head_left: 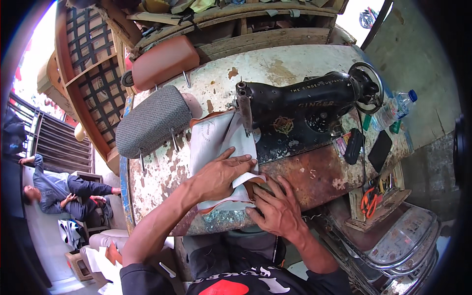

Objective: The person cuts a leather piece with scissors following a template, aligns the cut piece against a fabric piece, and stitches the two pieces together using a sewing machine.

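A piece of brown leatherette with a white backing (212, 137) lies backing side up on the worn table, its far end under the needle area of a black sewing machine (295, 105). My left hand (220, 173) rests on the white backing with fingers stretched out, pointing toward the machine bed. Close beside it, my right hand (276, 205) pinches the near edge of the leatherette, where the material folds up and some brown shows. The right fingertips are partly hidden by the fold.
Two headrest-like cushions, one brown (164, 61) and one grey (153, 120), lie at the table's far left. Right of the machine are a water bottle (393, 110), a black case (354, 146) and a phone (380, 151). Orange-handled scissors (369, 201) sit in a drawer. A person (61, 189) reclines at left.
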Action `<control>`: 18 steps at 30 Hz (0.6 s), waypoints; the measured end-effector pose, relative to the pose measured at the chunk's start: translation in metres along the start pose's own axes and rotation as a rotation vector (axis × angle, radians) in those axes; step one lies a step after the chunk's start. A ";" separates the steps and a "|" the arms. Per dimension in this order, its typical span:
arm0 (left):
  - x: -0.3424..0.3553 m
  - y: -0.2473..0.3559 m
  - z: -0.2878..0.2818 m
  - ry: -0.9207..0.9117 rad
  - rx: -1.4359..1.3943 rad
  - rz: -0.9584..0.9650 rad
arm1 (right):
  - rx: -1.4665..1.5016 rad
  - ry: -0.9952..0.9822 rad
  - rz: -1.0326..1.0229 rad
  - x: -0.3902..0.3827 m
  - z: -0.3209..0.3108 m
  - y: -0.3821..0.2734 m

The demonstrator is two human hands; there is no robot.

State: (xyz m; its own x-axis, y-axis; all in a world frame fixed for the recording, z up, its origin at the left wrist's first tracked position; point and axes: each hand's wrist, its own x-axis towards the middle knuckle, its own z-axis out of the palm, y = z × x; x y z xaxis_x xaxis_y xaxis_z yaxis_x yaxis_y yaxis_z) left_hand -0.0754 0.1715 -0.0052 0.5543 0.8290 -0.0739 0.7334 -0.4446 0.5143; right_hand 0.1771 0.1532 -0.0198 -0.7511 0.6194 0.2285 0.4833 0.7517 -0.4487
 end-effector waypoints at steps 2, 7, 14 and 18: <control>0.002 -0.005 0.000 0.004 -0.014 0.011 | 0.002 0.007 0.002 0.002 0.000 0.001; 0.009 -0.011 -0.004 0.048 -0.050 0.013 | 0.012 0.088 0.020 0.008 0.003 0.005; 0.019 -0.023 -0.009 0.070 -0.043 -0.016 | -0.005 0.067 0.048 0.018 0.005 0.014; 0.021 -0.036 -0.014 0.094 -0.005 0.056 | 0.009 0.117 0.058 0.027 0.006 0.016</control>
State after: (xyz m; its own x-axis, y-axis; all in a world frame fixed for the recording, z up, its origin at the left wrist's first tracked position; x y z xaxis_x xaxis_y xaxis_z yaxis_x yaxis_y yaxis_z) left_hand -0.0961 0.2097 -0.0130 0.5548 0.8313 0.0349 0.7002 -0.4891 0.5201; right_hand 0.1622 0.1805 -0.0259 -0.6641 0.6843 0.3010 0.5198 0.7121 -0.4719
